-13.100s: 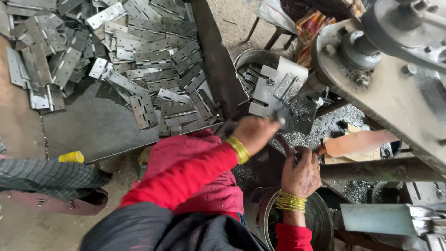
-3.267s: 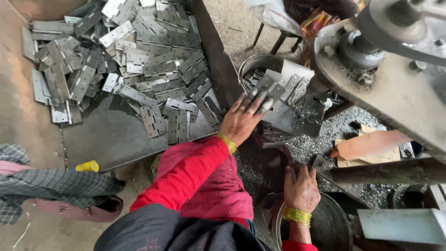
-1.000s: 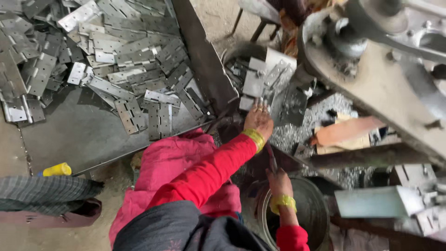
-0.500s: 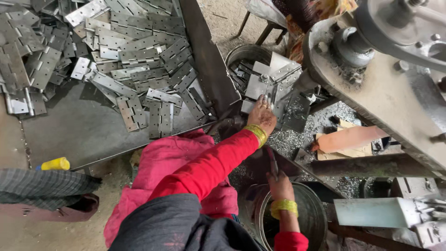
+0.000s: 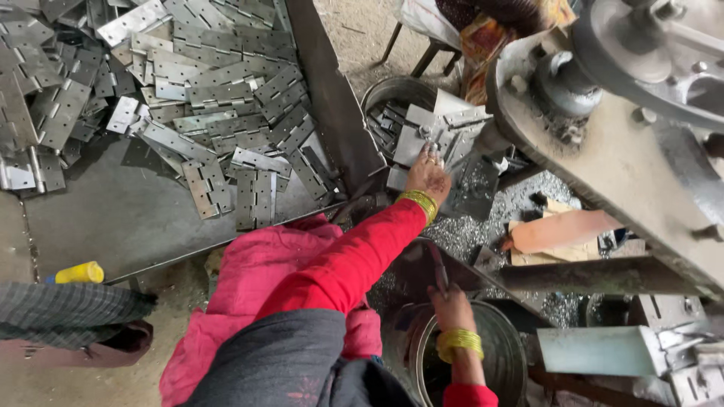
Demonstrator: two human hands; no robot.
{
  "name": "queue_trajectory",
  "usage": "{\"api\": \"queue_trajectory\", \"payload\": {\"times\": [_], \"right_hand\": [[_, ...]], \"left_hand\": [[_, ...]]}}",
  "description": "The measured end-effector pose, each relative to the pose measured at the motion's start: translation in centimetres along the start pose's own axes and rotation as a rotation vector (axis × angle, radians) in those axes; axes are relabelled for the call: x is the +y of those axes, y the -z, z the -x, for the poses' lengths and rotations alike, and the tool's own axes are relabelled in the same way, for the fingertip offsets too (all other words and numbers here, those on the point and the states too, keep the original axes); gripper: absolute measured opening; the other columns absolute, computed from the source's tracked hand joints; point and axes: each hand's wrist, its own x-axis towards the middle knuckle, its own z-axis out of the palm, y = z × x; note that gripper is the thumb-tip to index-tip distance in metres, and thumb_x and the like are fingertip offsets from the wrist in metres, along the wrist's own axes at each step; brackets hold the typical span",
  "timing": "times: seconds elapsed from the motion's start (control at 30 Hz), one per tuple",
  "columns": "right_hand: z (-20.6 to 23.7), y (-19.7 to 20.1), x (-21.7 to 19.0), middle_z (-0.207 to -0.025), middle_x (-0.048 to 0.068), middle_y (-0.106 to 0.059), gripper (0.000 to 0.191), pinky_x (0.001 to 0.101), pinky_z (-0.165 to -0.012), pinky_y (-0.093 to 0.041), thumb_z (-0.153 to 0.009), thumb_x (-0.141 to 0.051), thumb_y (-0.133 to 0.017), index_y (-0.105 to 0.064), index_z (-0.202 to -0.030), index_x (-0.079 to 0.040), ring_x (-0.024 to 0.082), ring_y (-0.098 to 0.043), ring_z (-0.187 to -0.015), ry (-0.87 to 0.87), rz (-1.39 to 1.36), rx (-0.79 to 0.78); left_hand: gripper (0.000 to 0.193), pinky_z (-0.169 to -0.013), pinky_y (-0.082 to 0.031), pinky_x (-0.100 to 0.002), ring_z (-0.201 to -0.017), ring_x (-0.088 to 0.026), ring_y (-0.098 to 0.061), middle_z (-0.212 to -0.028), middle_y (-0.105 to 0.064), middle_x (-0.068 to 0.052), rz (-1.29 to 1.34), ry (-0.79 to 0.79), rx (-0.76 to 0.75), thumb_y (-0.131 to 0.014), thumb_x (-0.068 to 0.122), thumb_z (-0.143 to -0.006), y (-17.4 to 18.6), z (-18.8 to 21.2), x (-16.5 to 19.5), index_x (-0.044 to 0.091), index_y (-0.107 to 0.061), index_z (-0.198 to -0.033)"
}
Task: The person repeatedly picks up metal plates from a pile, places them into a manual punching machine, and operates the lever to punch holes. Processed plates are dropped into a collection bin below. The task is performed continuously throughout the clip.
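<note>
Hinges are the stock here: flat, grey metal plates with drilled holes and a knuckled spine, thin-edged and dull with grime. The left hand [image 5: 427,175] lies with fingers spread wide over a small stack of hinge plates [image 5: 422,139] that rests at the mouth of the round metal bucket [image 5: 392,94]; whether it pinches one yet I cannot tell. Just below that bucket, toward the person, the right hand [image 5: 451,305] is closed round a thin dark rod [image 5: 437,265] at the rim of a second metal drum [image 5: 505,354].

Risk, as I judge it, comes chiefly from the edges. Stamped plates are sharp, and a bare palm sliding over a loose, tilted stack could be cut, or could tip the plates off into the grey metal swarf [image 5: 460,234] lying between the bucket and the drum. To the right of the bucket stands the heavy press frame [image 5: 626,158], cast and rough, with a large wheel; a loose red sleeve [image 5: 354,256] near it could catch. To the left of the bucket, the big heap of hinges [image 5: 204,98] on the sloped steel tray [image 5: 113,226] could slide.
</note>
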Motion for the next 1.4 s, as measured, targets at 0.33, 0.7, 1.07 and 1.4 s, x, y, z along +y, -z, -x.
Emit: {"api": "queue_trajectory", "payload": {"times": [0.33, 0.7, 1.07, 1.4], "right_hand": [[1.8, -4.7, 0.9, -0.097, 0.031, -0.071, 0.052, 0.0562, -0.082, -0.054, -0.089, -0.049, -0.064, -0.069, -0.106, 0.0, 0.051, -0.066, -0.099, -0.024, -0.141, 0.082], [1.4, 9.1, -9.1, -0.134, 0.037, -0.053, 0.075, 0.0553, -0.086, -0.051, -0.095, -0.048, -0.069, -0.05, -0.137, 0.011, 0.053, -0.06, -0.11, 0.287, 0.019, 0.627], [3.1, 12.0, -13.4, -0.129, 0.029, -0.056, 0.049, 0.0553, -0.091, -0.047, -0.099, -0.028, -0.072, -0.056, -0.131, 0.006, 0.051, -0.06, -0.112, 0.329, -0.289, 0.79], [2.2, 11.5, -12.2, -0.131, 0.021, -0.051, 0.043, 0.0491, -0.095, -0.05, -0.102, -0.011, -0.067, -0.051, -0.139, 0.004, 0.039, -0.062, -0.116, 0.286, -0.479, 0.868]], "left_hand": [[0.057, -0.121, -0.02, -0.044, -0.147, -0.031, -0.037, -0.157, -0.045, -0.014, 0.077, 0.001, 0.052, -0.034, 0.022, -0.096, 2.2, -2.3, -0.8, 0.005, -0.049, -0.148], [0.044, -0.124, -0.02, -0.048, -0.148, -0.033, -0.037, -0.156, -0.043, -0.018, -0.03, -0.201, 0.013, -0.045, 0.019, -0.099, 1.8, 5.3, -1.1, 0.005, -0.057, -0.139], [0.029, -0.087, -0.055, -0.046, -0.098, -0.027, -0.07, -0.116, -0.071, -0.013, 0.343, -0.527, 0.253, -0.048, 0.017, -0.104, 8.5, 5.1, -1.3, 0.013, -0.063, -0.128], [0.036, -0.096, -0.054, -0.041, -0.118, -0.027, -0.066, -0.125, -0.07, -0.008, 0.114, -0.534, 0.098, -0.054, 0.015, -0.094, 4.5, 6.0, 5.7, 0.014, -0.059, -0.129]]}}
